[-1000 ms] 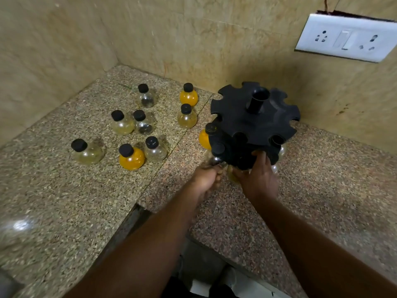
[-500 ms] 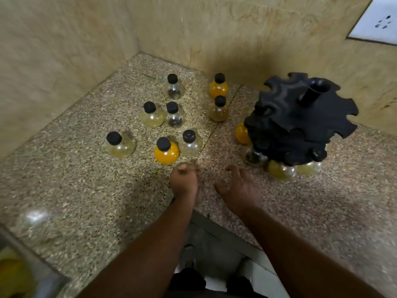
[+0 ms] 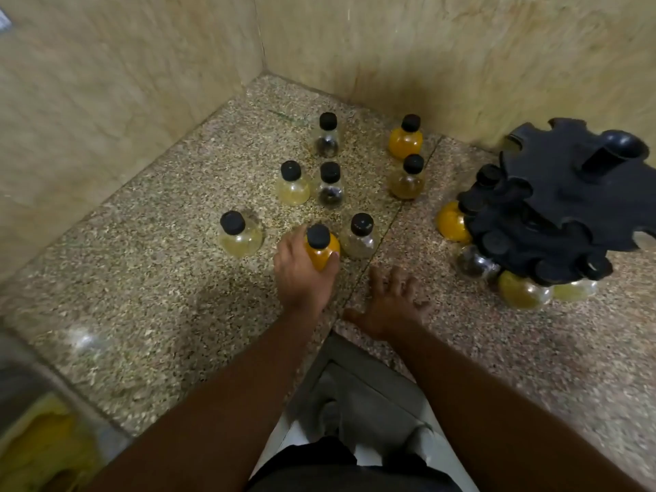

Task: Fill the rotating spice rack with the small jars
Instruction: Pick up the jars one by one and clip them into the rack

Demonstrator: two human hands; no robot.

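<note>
Fingers of the left hand (image 3: 301, 275) now wrap the orange jar (image 3: 322, 251) with the black cap, which stands on the granite surface (image 3: 149, 278) beside a clear jar (image 3: 360, 236); a moment ago that hand was only arriving, closed and empty. The right hand (image 3: 388, 307) has left the rotating spice rack (image 3: 553, 207) and lies flat and spread on the surface, holding nothing. Next comes lifting the jar toward a free slot (several notches look vacant), seven others waiting.
</note>
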